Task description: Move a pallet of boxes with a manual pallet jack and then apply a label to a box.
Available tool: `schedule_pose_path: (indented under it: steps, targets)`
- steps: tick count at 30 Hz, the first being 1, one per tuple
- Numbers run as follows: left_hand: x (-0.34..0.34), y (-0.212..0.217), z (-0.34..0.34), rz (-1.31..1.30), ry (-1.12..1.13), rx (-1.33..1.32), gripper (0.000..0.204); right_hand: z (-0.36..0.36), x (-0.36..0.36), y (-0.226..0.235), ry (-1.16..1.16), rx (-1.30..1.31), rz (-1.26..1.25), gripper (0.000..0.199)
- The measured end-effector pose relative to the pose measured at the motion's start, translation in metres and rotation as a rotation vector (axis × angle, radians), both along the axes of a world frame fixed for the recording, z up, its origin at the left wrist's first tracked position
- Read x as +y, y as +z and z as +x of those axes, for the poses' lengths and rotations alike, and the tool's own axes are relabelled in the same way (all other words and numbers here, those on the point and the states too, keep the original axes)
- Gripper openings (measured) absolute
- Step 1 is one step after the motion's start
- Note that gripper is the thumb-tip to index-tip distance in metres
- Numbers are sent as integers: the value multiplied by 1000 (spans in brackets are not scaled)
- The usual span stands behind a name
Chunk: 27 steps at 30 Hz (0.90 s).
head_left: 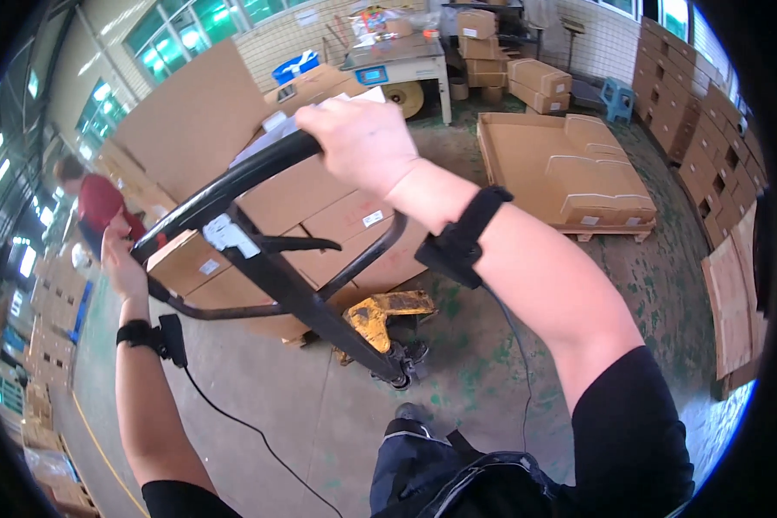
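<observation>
We grip the black loop handle [259, 186] of a pallet jack with both hands — our right hand [363, 142] is wrapped around its upper bar, our left hand [123, 263] is clasped on its lower left end. The handle's shaft slopes down to the yellow jack body [384, 315] and its small wheels, which sit on the grey concrete floor [276, 406] just ahead of our feet. Stacked cardboard boxes [319, 220] ride on the jack, their near edge close behind the handle. To our right lies a low pallet of flat cartons [570, 168], well apart from the load, with bare floor between — and more boxes line the right wall [708, 147]. On our left a person in a red top [99, 203] stands beside the boxes.
</observation>
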<state>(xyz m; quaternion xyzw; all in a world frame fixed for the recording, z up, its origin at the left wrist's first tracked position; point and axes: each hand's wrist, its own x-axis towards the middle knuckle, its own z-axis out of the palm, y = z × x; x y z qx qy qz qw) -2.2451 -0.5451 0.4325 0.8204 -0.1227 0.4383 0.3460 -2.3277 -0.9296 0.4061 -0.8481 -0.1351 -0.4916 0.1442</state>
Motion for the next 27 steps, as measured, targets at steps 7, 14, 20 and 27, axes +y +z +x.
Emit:
schedule_pose_path:
  steps: [7,14,20,27]
  targets:
    - [-10,4,-10,37,-5,-95,41,2,-2,-1,99,124,57,11]
    - [-6,7,-27,81,119,-31,42,15,-10,-4,207,-2,60,16]
    - [18,8,-35,114,164,-25,46,33,-18,-5,268,-5,39,18]
    - [-42,16,-107,-113,56,80,47,87,-35,-11,314,-162,33,14]
